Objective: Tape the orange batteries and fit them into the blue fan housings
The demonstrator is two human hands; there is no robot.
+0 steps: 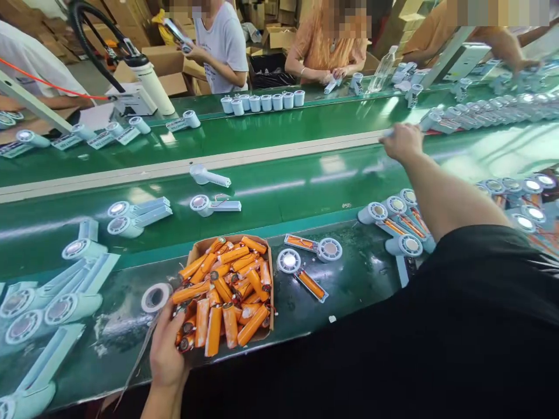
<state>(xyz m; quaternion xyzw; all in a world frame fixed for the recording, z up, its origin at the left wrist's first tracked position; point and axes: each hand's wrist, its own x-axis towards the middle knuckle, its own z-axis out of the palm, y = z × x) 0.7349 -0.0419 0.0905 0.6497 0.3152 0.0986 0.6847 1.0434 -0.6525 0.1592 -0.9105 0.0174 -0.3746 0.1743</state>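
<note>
The work in hand looks like a fetching step: the right hand (404,141) is stretched far out over the green belt (279,192), its fingers curled toward the near end of a row of pale fan housings (441,122), though whether they are already pinched on one I cannot tell, since the knuckles hide the tips. The left hand (166,349) rests against the near left corner of the cardboard tray (271,273), fingers pressed together on its edge and touching the orange battery cells (222,291) heaped inside; it seems to be steadying the tray or about to pick out a cell. Judging from this, the next move calls for bringing a housing back to the dark surface (362,279) just right of the left fingers and seating one cell in its open handle. Counts: one tray, holding something over twenty-five cells, too heaped for an exact number; two opened fan bodies (305,262) with cells already laid in their handles lie just right of the tray; about four more with cells cluster below the right forearm (395,224); four closed fans lie on the belt beyond the left fingers (140,212); seven short cylinders (262,102) stand in a row on the far side. One roll of tape (156,297) sits just above the left fingers. Three other people work across the belt.
</note>
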